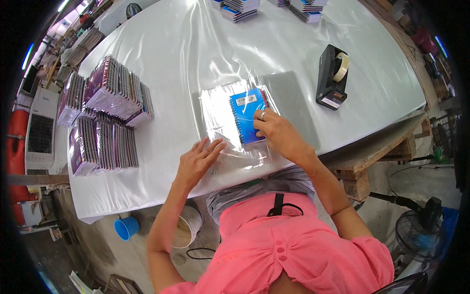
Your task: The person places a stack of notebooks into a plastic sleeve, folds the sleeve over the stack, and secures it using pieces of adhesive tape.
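I'm looking down at the blue spiral notebook [248, 115], and that is my landmark for everything here. It lies flat on the bench [186, 44], which is draped in a white sheet, and it sits inside a clear plastic sleeve [220, 122] that spreads out to its left and toward me.

My right hand [276, 132] is on the notebook's near right corner, fingers curled down onto the cover and pinching at its edge through the plastic; a ring shows on one finger. My left hand [198, 159] is to the near left of the notebook, fingers spread wide and pressed flat on the loose part of the sleeve, gripping nothing.

Just right of the notebook a grey flat board [291, 105] lies on the bench, partly under my right hand. Further right of the notebook, well apart, stands a black tape dispenser [332, 77] with a roll of pale tape.

Well to the left of the notebook are wrapped notebook bundles [105, 115], standing on edge in rows. Beyond the notebook, at the far edge of the bench, sit more notebook stacks [240, 9].

Below the bench, to the near left of the notebook, I see a blue cup [127, 228] on the floor and a white bucket [188, 226] beside it.
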### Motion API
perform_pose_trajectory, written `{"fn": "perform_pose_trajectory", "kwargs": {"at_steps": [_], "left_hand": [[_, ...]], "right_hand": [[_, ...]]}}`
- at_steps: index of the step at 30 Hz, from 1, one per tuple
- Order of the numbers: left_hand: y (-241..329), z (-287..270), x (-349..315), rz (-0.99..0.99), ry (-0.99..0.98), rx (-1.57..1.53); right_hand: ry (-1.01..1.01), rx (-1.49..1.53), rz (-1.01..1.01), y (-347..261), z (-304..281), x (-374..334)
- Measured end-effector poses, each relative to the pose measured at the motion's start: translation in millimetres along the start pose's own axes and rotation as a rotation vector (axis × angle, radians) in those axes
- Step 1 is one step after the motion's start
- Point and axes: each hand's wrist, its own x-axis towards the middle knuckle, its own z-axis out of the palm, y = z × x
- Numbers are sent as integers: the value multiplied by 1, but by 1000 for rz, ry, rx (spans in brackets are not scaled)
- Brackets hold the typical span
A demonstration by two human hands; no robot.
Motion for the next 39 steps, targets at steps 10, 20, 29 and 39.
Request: {"fn": "perform_pose_trajectory", "kwargs": {"at_steps": [10, 20, 29, 39], "left_hand": [[98, 20, 20, -880, 1008, -1530], [127, 26, 33, -414, 174, -908], [10, 2, 50, -303, 537, -985], [-55, -48, 177, 428, -151, 249]], "right_hand": [[-5, 32, 72, -4, 2, 0], [-222, 180, 448, -2, 13, 32], [0, 35, 339, -1, 23, 18], [-97, 241, 393, 6, 11, 22]]}}
